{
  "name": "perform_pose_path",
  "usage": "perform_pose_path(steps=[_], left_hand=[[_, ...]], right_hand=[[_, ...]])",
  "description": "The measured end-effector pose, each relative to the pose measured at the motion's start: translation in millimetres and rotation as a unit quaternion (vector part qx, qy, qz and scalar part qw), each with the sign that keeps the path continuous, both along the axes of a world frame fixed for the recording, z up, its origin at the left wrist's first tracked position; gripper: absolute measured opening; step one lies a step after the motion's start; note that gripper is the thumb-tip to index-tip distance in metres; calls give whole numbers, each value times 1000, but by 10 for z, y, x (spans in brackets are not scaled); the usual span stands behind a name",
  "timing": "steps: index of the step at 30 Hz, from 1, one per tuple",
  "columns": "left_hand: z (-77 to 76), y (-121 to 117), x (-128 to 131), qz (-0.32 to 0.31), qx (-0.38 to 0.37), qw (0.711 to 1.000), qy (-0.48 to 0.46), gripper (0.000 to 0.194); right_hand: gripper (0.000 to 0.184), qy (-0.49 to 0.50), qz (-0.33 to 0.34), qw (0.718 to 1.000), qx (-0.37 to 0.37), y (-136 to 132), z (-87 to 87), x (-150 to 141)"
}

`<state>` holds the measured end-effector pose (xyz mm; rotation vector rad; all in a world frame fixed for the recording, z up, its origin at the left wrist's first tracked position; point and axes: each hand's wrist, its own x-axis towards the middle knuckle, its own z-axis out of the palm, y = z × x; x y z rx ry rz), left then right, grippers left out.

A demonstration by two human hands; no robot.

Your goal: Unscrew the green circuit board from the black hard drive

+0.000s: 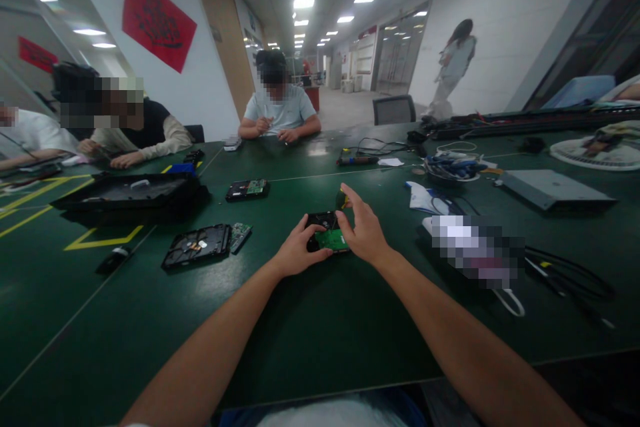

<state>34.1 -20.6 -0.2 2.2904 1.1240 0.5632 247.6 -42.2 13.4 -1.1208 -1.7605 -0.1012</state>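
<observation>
A black hard drive with a green circuit board [331, 239] lies flat on the table in front of me. My left hand [300, 250] grips its left side, thumb along the near edge and fingers over the far left corner. Above the drive's right side, my right hand [365, 230] holds a small screwdriver [342, 199] with a dark and yellow handle between thumb and fingers. Its thin shaft slants down toward the drive; the tip is too small to make out. To the left lie an opened black drive casing [197, 245] and a loose circuit board [241, 237].
Another hard drive [247, 189] lies farther back, near a black tray [127, 191]. On the right are a partly blurred-out white item [433, 230], cables [575, 273], a grey metal box [557, 188] and a bowl of blue-white things [453, 165]. Several people sit around the table.
</observation>
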Motion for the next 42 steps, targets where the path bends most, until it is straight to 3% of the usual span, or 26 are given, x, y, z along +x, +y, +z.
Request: perform_pose_path(steps=[16, 42], left_hand=[[-25, 13, 4, 1, 6, 1000, 5, 62], [-24, 6, 10, 1, 8, 1000, 0, 60]], right_hand=[[63, 27, 0, 1000, -1, 37, -70, -11], [61, 0, 3, 1000, 11, 29, -38, -11]])
